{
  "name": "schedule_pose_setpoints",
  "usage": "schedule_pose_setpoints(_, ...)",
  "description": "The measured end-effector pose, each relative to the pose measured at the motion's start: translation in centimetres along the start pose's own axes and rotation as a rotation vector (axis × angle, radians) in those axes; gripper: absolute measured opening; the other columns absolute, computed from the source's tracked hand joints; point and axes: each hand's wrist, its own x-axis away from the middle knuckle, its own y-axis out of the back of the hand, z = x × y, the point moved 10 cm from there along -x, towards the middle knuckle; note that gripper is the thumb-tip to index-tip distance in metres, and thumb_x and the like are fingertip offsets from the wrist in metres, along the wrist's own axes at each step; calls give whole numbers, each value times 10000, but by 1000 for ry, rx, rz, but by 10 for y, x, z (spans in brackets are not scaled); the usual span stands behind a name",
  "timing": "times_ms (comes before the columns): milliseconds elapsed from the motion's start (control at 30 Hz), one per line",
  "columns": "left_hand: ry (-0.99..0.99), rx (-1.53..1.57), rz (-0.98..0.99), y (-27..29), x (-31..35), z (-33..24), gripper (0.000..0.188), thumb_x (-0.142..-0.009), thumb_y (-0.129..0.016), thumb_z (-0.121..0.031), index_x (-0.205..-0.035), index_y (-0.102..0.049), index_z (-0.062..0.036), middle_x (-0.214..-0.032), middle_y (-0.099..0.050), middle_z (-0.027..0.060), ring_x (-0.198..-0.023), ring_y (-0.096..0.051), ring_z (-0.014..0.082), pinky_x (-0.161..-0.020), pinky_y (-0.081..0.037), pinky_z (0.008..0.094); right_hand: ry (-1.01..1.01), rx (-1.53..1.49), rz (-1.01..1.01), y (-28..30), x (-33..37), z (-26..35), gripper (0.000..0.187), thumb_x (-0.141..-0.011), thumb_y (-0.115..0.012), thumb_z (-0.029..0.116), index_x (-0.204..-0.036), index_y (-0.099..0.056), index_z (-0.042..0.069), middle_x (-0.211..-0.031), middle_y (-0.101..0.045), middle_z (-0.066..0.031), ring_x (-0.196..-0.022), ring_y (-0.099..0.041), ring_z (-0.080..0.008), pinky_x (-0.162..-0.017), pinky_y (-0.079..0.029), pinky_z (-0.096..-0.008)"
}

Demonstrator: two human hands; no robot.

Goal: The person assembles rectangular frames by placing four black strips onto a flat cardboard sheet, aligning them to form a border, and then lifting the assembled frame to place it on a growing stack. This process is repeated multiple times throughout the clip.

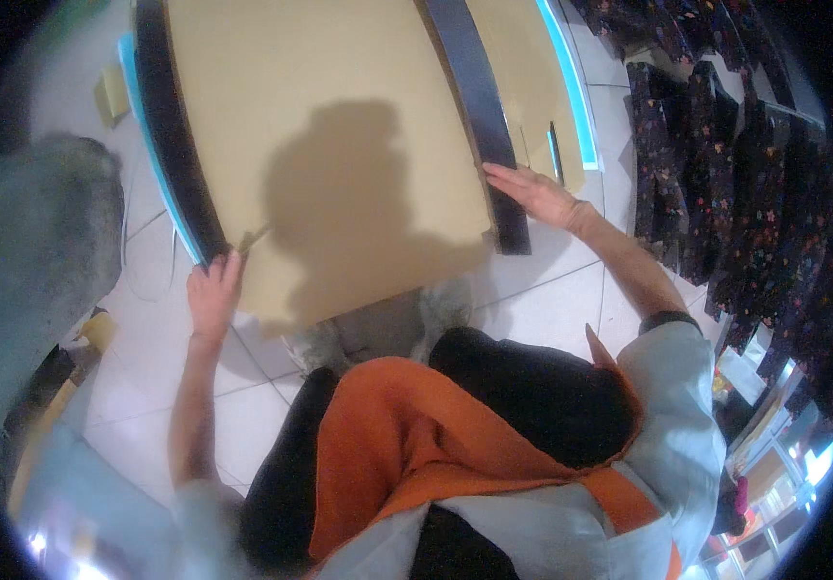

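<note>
A large tan sheet (339, 58) of board or paper lies before me, with my shadow across it. A long dark strip (163, 106) runs along its left side, edged by a light blue band (141, 126). My left hand (214, 290) rests its stretched fingers on that strip's near end. Beside the fingertips is a small thin brownish piece (254, 236), too blurred to name. A second dark strip (465, 77) lies along the right part of the sheet. My right hand (537, 198) lies flat over it near its close end, fingers extended to its inner edge.
Right of the strips lies a thin dark pen-like object (556, 153), near another light blue edge (576, 87). Dark flower-patterned pieces (687, 164) lie in rows at the right. A grey rounded bulk (40, 271) stands at left on the tiled floor (136, 377). My orange apron (387, 416) covers my lap.
</note>
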Motion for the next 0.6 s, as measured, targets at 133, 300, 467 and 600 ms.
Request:
schedule_pose_setpoints(133,-5,167,-30,-5,6,-5,509,-719,-547,-45,-1205,-470,-176,-1074,-514,80,-760,-494,295,-649,-436,383,120,52,28,1,6,-2,617,-711,-493,-46,-1295,-373,112,-1416,-215,-29,-1170,-401,-262,-985,-374,-325)
schedule_pose_setpoints(300,-117,231,-24,7,12,-9,571,-686,-559,-14,-1227,-456,-166,-1095,-508,90,-797,-505,299,-657,-454,373,18,224,67,-8,3,-6,601,-720,-500,-29,-1290,-374,115,-1418,-219,-16,-1203,-361,-258,-1003,-327,-348)
schedule_pose_setpoints(467,-164,170,-23,6,14,-9,585,-685,-549,-10,-1238,-449,-172,-1096,-502,92,-785,-500,292,-655,-461,359,-140,79,168,-21,-2,-22,588,-699,-561,-6,-1254,-412,118,-1355,-322,-20,-1115,-411,-268,-974,-322,-395)
schedule_pose_setpoints(600,-163,203,-105,17,11,-12,571,-689,-545,-10,-1226,-462,-186,-1079,-506,84,-765,-494,286,-638,-459,357,-84,-157,64,-13,2,-23,512,-700,-538,-46,-1181,-463,112,-1315,-367,-40,-1077,-423,-280,-950,-334,-394)
